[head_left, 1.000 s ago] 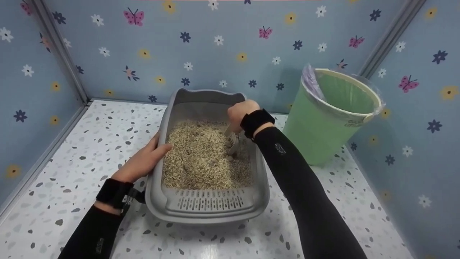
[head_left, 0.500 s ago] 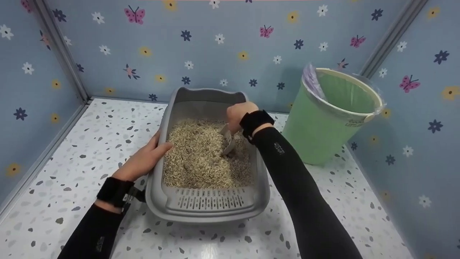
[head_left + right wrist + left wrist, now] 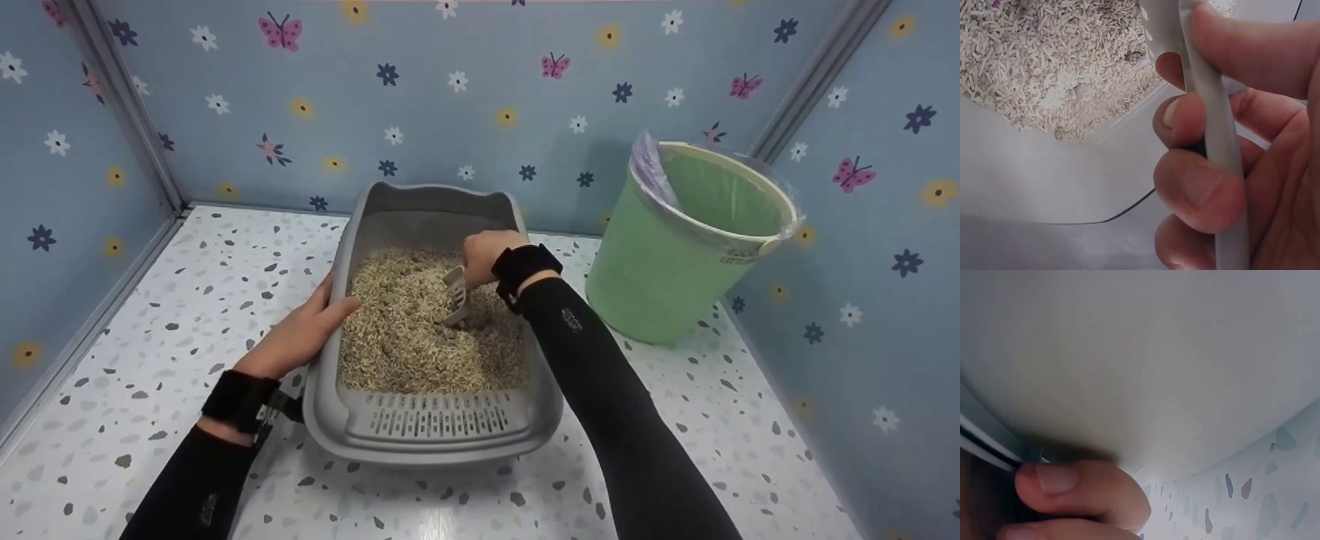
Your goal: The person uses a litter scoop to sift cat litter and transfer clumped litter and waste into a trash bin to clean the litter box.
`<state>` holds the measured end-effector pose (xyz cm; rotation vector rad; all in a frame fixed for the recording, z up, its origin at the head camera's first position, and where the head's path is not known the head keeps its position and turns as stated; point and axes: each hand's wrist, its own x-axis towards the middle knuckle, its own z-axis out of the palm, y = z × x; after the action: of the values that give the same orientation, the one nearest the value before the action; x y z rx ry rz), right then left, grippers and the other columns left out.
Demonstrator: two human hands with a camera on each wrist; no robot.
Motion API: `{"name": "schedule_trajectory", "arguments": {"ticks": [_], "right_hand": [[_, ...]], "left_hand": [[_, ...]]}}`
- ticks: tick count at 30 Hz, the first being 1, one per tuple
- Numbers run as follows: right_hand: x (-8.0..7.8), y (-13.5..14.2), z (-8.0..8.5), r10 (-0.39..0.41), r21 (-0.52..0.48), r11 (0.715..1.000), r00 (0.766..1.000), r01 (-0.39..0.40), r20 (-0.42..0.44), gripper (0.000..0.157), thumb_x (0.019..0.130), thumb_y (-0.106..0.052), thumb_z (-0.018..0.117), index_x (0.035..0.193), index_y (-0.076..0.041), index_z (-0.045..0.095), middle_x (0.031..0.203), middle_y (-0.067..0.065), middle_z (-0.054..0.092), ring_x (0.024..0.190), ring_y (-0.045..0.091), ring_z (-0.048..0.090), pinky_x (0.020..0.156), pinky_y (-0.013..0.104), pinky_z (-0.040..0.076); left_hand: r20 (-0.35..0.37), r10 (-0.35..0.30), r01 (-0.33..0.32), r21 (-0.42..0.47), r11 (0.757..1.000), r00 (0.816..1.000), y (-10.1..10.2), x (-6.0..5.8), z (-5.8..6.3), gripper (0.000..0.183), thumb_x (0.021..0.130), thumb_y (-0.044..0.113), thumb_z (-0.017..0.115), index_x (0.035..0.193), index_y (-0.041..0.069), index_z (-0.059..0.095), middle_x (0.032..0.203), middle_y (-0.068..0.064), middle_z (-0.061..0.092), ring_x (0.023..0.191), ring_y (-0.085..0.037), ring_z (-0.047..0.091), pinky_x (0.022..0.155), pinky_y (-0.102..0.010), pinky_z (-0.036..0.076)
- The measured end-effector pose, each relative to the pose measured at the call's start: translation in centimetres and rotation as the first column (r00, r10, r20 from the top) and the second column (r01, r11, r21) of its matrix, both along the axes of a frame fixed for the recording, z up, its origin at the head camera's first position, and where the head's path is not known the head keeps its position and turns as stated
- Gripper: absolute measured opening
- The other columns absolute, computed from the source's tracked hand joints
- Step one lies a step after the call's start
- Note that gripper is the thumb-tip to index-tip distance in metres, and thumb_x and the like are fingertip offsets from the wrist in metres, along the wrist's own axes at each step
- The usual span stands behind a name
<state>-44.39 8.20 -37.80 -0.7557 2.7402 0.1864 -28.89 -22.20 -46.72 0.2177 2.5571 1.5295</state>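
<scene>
A grey litter box (image 3: 431, 452) stands on the floor, a bed of pellet litter (image 3: 405, 341) inside it. My left hand (image 3: 294, 336) grips its left rim, thumb on top; in the left wrist view the curled fingers (image 3: 1086, 489) show under the rim against the pale outer wall. My right hand (image 3: 487, 256) holds a slotted litter scoop (image 3: 456, 298), whose head is tilted and partly sunk in the litter, right of the middle. In the right wrist view, fingers and thumb wrap round the scoop's pale handle (image 3: 1223, 149). Several darker clumps lie in the litter.
A green bin (image 3: 652, 277) with a clear and purple liner bag (image 3: 651, 172) stands at the right, beside my right forearm. Flower-patterned walls (image 3: 465, 112) enclose the back and both sides. Speckled white floor (image 3: 187, 300) surrounds the box.
My right hand has drawn the scoop leftward and slightly toward me through the litter, and the litter surface around it has shifted. My left hand stays on the rim.
</scene>
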Motion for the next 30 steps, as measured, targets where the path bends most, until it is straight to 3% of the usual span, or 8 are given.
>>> {"name": "schedule_trajectory", "arguments": {"ticks": [6,9,11,13,15,19,23,30], "right_hand": [[0.3,-0.6,-1.8,0.016,-0.057,0.998,0.998,-0.013,0.052,0.049,0.104,-0.033,0.072,0.069,-0.022,0.041,0.064,-0.006,0.025,0.058,0.015,0.023,0.061,0.036,0.025],[0.7,-1.3,-2.9,0.028,-0.078,0.997,0.997,-0.022,0.069,0.037,0.106,-0.036,0.074,0.076,-0.019,0.062,0.069,-0.006,0.042,0.062,0.015,0.036,0.065,0.035,0.035],[1.1,-1.6,-3.3,0.043,-0.098,0.995,0.996,-0.035,0.082,0.025,0.108,-0.036,0.074,0.093,-0.016,0.077,0.079,-0.003,0.06,0.07,0.016,0.048,0.072,0.035,0.045],[1.3,-1.8,-3.5,0.053,-0.116,0.992,0.994,-0.042,0.092,0.025,0.11,-0.035,0.073,0.109,-0.012,0.083,0.09,0.0,0.068,0.075,0.017,0.054,0.078,0.036,0.049],[1.3,-2.0,-3.9,0.056,-0.122,0.992,0.994,-0.044,0.089,0.024,0.111,-0.033,0.071,0.11,-0.012,0.083,0.089,0.0,0.067,0.074,0.016,0.052,0.077,0.034,0.048],[1.1,-2.2,-4.6,0.044,-0.144,0.989,0.994,-0.029,0.101,0.03,0.113,-0.032,0.07,0.091,-0.011,0.069,0.075,0.0,0.046,0.068,0.017,0.038,0.071,0.035,0.034],[1.2,-2.5,-5.1,0.051,-0.179,0.983,0.991,-0.028,0.127,0.033,0.115,-0.034,0.068,0.087,-0.017,0.063,0.074,-0.002,0.047,0.068,0.016,0.04,0.07,0.033,0.034],[1.9,-2.8,-5.4,0.08,-0.223,0.973,0.99,-0.053,0.115,0.038,0.114,-0.03,0.068,0.082,-0.014,0.058,0.073,-0.002,0.044,0.067,0.017,0.04,0.068,0.031,0.033]], "left_hand": [[-0.002,-0.004,0.004,-0.001,1.0,1.0,-0.1,0.2,-0.1,0.088,0.111,0.074,0.045,0.176,0.049,-0.009,0.184,-0.026,0.009,0.151,-0.064,0.04,0.117,-0.08,0.038],[0.0,-0.014,0.014,0.001,1.0,1.0,0.0,0.3,-0.1,0.086,0.113,0.071,0.044,0.176,0.048,-0.01,0.184,-0.026,0.008,0.153,-0.064,0.037,0.12,-0.079,0.035],[0.004,-0.01,0.01,0.001,1.0,1.0,0.0,0.3,-0.1,0.086,0.113,0.072,0.044,0.175,0.05,-0.01,0.184,-0.025,0.007,0.153,-0.064,0.037,0.12,-0.079,0.034],[0.006,-0.004,0.004,-0.009,1.0,1.0,0.0,0.2,-0.1,0.085,0.112,0.074,0.043,0.175,0.051,-0.009,0.184,-0.024,0.009,0.151,-0.064,0.039,0.117,-0.08,0.037],[0.006,0.0,0.0,-0.014,1.0,1.0,0.0,0.2,-0.1,0.085,0.111,0.076,0.043,0.175,0.053,-0.008,0.184,-0.024,0.009,0.15,-0.064,0.041,0.116,-0.081,0.039],[0.011,0.007,-0.006,-0.019,1.0,1.0,0.0,0.2,0.0,0.085,0.111,0.077,0.042,0.175,0.053,-0.009,0.185,-0.022,0.008,0.151,-0.064,0.04,0.116,-0.081,0.038],[0.019,0.009,-0.008,-0.019,1.0,1.0,-0.1,0.3,0.1,0.085,0.111,0.075,0.043,0.175,0.052,-0.009,0.184,-0.023,0.007,0.152,-0.064,0.038,0.118,-0.081,0.036],[0.021,-0.001,0.001,-0.003,1.0,1.0,0.0,0.4,0.2,0.086,0.111,0.076,0.043,0.175,0.054,-0.009,0.184,-0.025,0.008,0.15,-0.065,0.039,0.116,-0.081,0.038]]}}
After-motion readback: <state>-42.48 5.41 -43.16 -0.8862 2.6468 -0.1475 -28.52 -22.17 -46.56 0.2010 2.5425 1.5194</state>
